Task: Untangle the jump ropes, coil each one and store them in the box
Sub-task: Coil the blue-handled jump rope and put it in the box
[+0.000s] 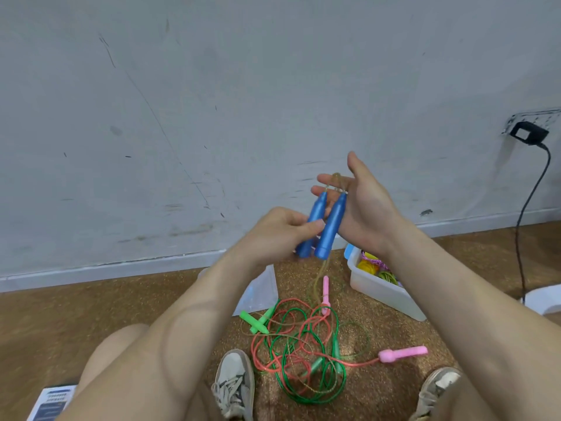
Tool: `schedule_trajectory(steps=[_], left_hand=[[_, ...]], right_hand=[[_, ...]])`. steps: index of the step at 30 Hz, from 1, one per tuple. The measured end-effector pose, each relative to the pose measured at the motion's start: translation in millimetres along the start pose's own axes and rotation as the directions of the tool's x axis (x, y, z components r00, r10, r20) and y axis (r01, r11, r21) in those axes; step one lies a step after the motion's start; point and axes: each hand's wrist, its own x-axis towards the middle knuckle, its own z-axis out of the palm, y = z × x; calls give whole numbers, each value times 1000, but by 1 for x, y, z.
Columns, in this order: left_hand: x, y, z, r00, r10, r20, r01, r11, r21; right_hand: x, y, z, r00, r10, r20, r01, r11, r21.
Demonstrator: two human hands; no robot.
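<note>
My left hand (282,230) grips two blue jump-rope handles (326,227) side by side, held up in front of the wall. Their clear glittery cord loops over the straight fingers of my right hand (361,205), which stands palm-in just behind the handles; more of that cord hangs down to the floor. On the floor between my feet lies a tangle of green and red ropes (303,350), with green handles (258,322) on its left and pink handles (403,354) on its right and top. A white box (376,291) stands to the right.
The box holds yellow and purple items. A clear plastic bag (258,291) lies left of the tangle. My shoes (236,384) flank the ropes. A black cable (529,208) hangs from a wall socket at right. A printed sheet (51,402) lies bottom left.
</note>
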Motion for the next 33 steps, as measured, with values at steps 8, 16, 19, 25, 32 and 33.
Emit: schedule_trajectory(steps=[8, 16, 19, 25, 32, 33], left_hand=[[-5, 3, 8, 990, -44, 137, 65, 986, -152], [1, 4, 0, 995, 56, -84, -64, 992, -107], [1, 1, 5, 993, 70, -96, -74, 997, -33], [6, -1, 8, 993, 118, -29, -113, 986, 122], [-4, 10, -15, 975, 220, -21, -121, 610, 783], [-6, 13, -19, 961, 272, -43, -160, 677, 718]], right_hand=[[-3, 12, 9, 990, -139, 11, 137, 950, -281], [-19, 26, 3, 973, -13, 229, 154, 776, -612], [-19, 37, 3, 980, -56, 191, 149, 845, -514], [-18, 40, 0, 971, -172, 169, 239, 758, -607], [-24, 30, -6, 986, -47, 161, 124, 849, -514], [-26, 26, -8, 987, 0, 164, 86, 853, -515]])
